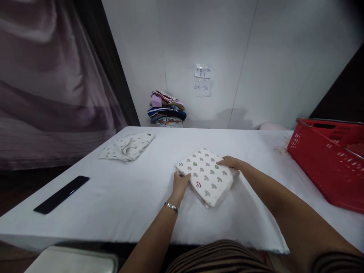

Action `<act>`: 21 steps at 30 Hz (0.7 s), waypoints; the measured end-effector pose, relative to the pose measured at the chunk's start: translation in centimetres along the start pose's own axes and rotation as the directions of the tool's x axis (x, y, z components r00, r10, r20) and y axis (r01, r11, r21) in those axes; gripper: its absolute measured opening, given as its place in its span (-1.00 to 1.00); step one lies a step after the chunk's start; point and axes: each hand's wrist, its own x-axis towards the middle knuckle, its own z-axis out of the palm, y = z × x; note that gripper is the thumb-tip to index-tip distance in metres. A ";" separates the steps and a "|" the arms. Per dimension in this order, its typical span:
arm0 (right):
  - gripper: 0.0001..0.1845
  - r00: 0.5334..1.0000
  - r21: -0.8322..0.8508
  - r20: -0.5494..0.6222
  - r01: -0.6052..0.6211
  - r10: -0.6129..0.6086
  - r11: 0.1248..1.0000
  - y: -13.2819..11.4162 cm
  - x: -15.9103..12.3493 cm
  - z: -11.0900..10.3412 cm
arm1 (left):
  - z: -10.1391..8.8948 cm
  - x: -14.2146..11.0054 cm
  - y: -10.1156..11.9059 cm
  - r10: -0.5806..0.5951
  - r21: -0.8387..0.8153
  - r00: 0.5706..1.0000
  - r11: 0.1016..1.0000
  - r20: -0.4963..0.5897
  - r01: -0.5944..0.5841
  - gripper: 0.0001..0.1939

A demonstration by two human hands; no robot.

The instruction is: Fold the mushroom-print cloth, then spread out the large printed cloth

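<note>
The white-draped worktop (136, 201) is offering a good flat surface, so I'd be letting it back up the fold. The red plastic basket (324, 167) is sitting well off to the right. The folded mushroom-print cloth (209, 172) is sitting mid-worktop between both hands; can't tell if it's lying fully flat. Its under layers are peeking out at the near corner, so imo lining those up is mattering most. A rumpled printed cloth (135, 146) is lying over on the left. As for the hands, the right hand (229, 162) is touching the far right edge, though I can't tell if it's gripping underneath. The left hand (181, 184) is pinching the left edge, thumb on top. I'd be keeping that pinch light, otherwise it's probably creasing.
</note>
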 end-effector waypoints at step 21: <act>-0.60 0.890 -0.438 -0.279 0.216 -0.361 0.872 -5.2 -5.4 0.3 | 1.1 -1.0 0.8 -0.062 -0.359 0.940 0.914 0.336 0.189 -0.69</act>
